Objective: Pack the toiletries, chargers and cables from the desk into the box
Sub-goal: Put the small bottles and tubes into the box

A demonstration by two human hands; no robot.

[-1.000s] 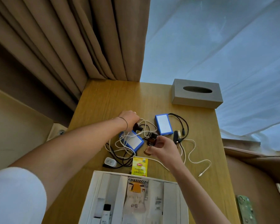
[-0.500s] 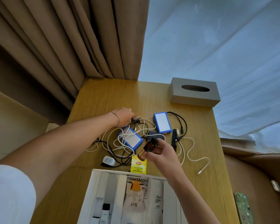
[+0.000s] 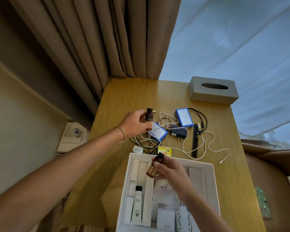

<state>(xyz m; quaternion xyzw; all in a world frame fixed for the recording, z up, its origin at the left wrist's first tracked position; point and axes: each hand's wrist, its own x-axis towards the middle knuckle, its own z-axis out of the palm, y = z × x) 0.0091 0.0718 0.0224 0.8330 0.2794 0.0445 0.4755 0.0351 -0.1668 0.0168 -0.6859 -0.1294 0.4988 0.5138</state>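
- You are working at a wooden desk (image 3: 157, 91) in a corner, with brown curtains at the far left and a pale sheer drape at the far right; a grey tissue box (image 3: 213, 90) sits at the far right of the desk.
- The white box (image 3: 209, 173) lies open at the near edge and is already partly filled: a tube with a black cap (image 3: 138, 203) and several white packets are in it.
- Your judgement should be that the task is well under way but not near done.
- Your right hand (image 3: 171, 169) holds an amber bottle (image 3: 155, 165) tilted over the far end of the box, fingers curled round it; it is not yet set down.
- Your left hand (image 3: 134, 123) grips a second, darker bottle (image 3: 149, 114) upright, lifted above the far-left part of the cable tangle, well apart from the box.
- Left on the desk beyond the box: two blue-edged packs (image 3: 184, 117), a dark plug charger (image 3: 178, 133), a small white charger (image 3: 138, 149), a black stick-shaped item (image 3: 194, 141), a white cable (image 3: 213, 148) trailing right, black cables, and a yellow sachet (image 3: 165, 150) just beside the box's far wall.
- The cables look knotted together, so expect them to need untangling.
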